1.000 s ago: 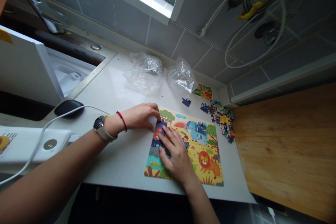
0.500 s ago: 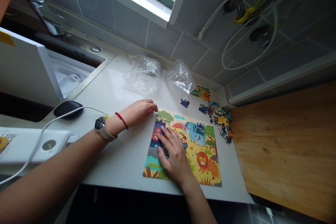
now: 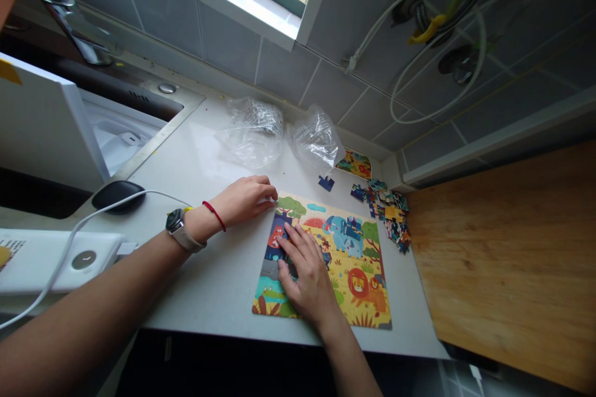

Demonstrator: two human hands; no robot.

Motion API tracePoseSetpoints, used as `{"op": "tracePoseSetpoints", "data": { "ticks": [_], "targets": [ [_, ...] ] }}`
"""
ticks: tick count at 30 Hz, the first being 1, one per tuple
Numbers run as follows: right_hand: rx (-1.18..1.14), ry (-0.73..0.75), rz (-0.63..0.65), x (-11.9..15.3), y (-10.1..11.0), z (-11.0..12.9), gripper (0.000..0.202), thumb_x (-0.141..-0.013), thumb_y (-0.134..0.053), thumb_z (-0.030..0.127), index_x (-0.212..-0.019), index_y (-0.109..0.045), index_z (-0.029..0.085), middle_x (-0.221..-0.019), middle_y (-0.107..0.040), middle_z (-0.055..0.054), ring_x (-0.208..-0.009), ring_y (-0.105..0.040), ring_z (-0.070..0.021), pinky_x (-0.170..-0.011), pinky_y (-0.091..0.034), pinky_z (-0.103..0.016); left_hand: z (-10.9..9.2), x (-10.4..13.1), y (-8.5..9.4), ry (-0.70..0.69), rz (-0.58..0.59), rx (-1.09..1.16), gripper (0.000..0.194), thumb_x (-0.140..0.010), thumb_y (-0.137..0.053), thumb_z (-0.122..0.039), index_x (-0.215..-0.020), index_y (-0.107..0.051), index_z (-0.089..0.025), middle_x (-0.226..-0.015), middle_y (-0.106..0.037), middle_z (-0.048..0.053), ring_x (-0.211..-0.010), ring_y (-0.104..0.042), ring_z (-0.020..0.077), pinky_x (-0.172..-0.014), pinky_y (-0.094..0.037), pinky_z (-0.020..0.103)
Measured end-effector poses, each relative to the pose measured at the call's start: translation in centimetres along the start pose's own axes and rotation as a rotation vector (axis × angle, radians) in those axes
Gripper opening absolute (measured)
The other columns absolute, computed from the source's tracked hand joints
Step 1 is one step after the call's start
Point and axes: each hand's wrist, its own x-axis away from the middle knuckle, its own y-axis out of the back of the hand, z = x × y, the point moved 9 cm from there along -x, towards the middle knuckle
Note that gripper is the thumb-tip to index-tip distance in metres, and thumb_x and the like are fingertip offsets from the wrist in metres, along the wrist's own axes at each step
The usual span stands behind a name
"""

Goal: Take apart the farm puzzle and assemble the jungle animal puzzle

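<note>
A jigsaw puzzle (image 3: 344,273) with a jungle-animal picture lies on the white counter. My right hand (image 3: 305,273) rests flat on its left part, fingers stretched, fingertips by a dark blue area with a red animal (image 3: 275,237). Whatever is under the palm is hidden. At the puzzle's upper left corner is my left hand (image 3: 254,197), its fingers curled in; I cannot make out anything between them. A dark blue puzzle piece (image 3: 354,227) appears to lie over the elephant. Another loose blue piece (image 3: 326,183) sits above the puzzle.
A pile of loose pieces (image 3: 393,214) lies right of the puzzle, by a wooden board (image 3: 503,260). Two clear plastic bags (image 3: 316,139) and a small picture sheet (image 3: 355,163) are along the wall. At left are a black mouse (image 3: 118,196), a white cable and a sink edge (image 3: 161,136).
My left hand's fingers have shifted slightly at the puzzle's corner, the thumb now lower. The right hand stays in place on the puzzle. The whole view has shifted very slightly.
</note>
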Motion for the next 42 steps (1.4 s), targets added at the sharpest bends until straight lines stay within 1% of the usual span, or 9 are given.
{"op": "tracePoseSetpoints", "data": {
  "ticks": [5, 12, 17, 20, 22, 27, 32, 38, 42],
  "targets": [
    [-0.028, -0.011, 0.0, 0.0, 0.0, 0.0, 0.049, -0.096, -0.055, 0.017, -0.144, -0.058, 0.025, -0.161, -0.048, -0.006, -0.153, -0.039, -0.0288, -0.124, -0.037, -0.059, -0.1, 0.0, 0.0, -0.002, -0.011, 0.0, 0.023, -0.102, -0.056, -0.03, -0.106, -0.075, -0.017, -0.101, -0.071, 0.01, -0.085, -0.069, 0.0208, -0.08, -0.054, 0.031],
    [-0.125, -0.045, -0.112, 0.6, 1.0, -0.9, 0.057, -0.101, -0.056, 0.027, -0.156, -0.044, 0.026, -0.167, -0.037, -0.008, -0.155, -0.036, -0.0289, -0.123, -0.04, -0.056, -0.4, 0.1, 1.1, 0.035, -0.154, 0.127, 0.05, -0.109, -0.035, -0.05, -0.134, -0.062, -0.016, -0.125, -0.072, 0.014, -0.111, -0.069, 0.0282, -0.096, -0.054, 0.042],
    [0.011, 0.004, -0.138, 1.1, 0.8, 0.4, 0.087, -0.099, -0.06, 0.032, -0.168, -0.008, 0.023, -0.174, -0.014, -0.011, -0.161, -0.009, -0.0372, -0.124, -0.029, -0.068, -4.1, 0.6, 1.8, -0.144, -0.227, 0.328, 0.049, -0.108, -0.037, -0.05, -0.125, -0.067, -0.016, -0.114, -0.073, 0.013, -0.107, -0.066, 0.0275, -0.097, -0.053, 0.044],
    [0.107, 0.095, -0.077, 0.5, 0.0, 2.5, 0.111, -0.093, -0.067, 0.036, -0.166, 0.015, 0.017, -0.174, 0.003, -0.016, -0.161, 0.003, -0.0393, -0.125, -0.02, -0.07, -7.0, 1.6, 1.3, -0.319, -0.21, 0.535, 0.048, -0.105, -0.045, -0.053, -0.131, -0.066, -0.019, -0.126, -0.069, 0.014, -0.117, -0.064, 0.0286, -0.101, -0.053, 0.045],
    [0.153, 0.142, -0.019, -0.5, -0.4, 3.7, 0.119, -0.09, -0.069, 0.038, -0.163, 0.022, 0.015, -0.174, 0.005, -0.016, -0.161, 0.007, -0.0376, -0.127, -0.014, -0.068, -8.2, 2.1, 0.6, -0.363, -0.178, 0.643, 0.052, -0.101, -0.054, -0.052, -0.141, -0.06, -0.02, -0.134, -0.066, 0.015, -0.124, -0.063, 0.0301, -0.106, -0.052, 0.046],
    [0.276, 0.182, 0.163, -3.5, -0.7, 4.4, 0.12, -0.088, -0.074, 0.043, -0.165, 0.013, 0.012, -0.174, 0.004, -0.017, -0.161, 0.007, -0.0371, -0.131, 0.0, -0.062, -6.7, 2.0, 0.0, -0.145, -0.218, 0.731, 0.04, -0.101, -0.054, -0.033, -0.138, -0.062, -0.02, -0.134, -0.07, 0.012, -0.121, -0.069, 0.0269, -0.107, -0.055, 0.041],
    [0.29, 0.194, 0.27, -5.0, -1.4, 3.9, 0.134, -0.077, -0.08, 0.058, -0.166, 0.006, 0.007, -0.172, 0.007, -0.022, -0.16, 0.01, -0.0436, -0.127, 0.003, -0.068, -5.7, 1.6, 0.5, -0.105, -0.246, 0.657, 0.039, -0.098, -0.056, -0.035, -0.132, -0.065, -0.018, -0.129, -0.073, 0.012, -0.117, -0.071, 0.0272, -0.105, -0.057, 0.039],
    [0.233, 0.245, 0.213, -6.2, 1.2, 5.6, 0.122, -0.085, -0.074, 0.063, -0.167, 0.001, 0.013, -0.173, 0.002, -0.02, -0.161, 0.001, -0.0382, -0.129, -0.01, -0.062, -3.1, 1.8, 0.8, -0.006, -0.358, 0.65, 0.044, -0.102, -0.05, -0.047, -0.123, -0.069, -0.014, -0.124, -0.074, 0.014, -0.114, -0.071, 0.0285, -0.103, -0.057, 0.042],
    [0.175, 0.157, 0.108, -4.4, 3.4, 4.8, 0.098, -0.098, -0.061, 0.058, -0.168, -0.006, 0.019, -0.174, -0.011, -0.017, -0.162, -0.008, -0.0331, -0.128, -0.017, -0.061, -4.3, 1.6, 1.0, -0.163, -0.341, 0.533, 0.059, -0.104, -0.036, -0.06, -0.118, -0.072, -0.015, -0.123, -0.073, 0.015, -0.118, -0.067, 0.0302, -0.107, -0.052, 0.046]
  ]
}}
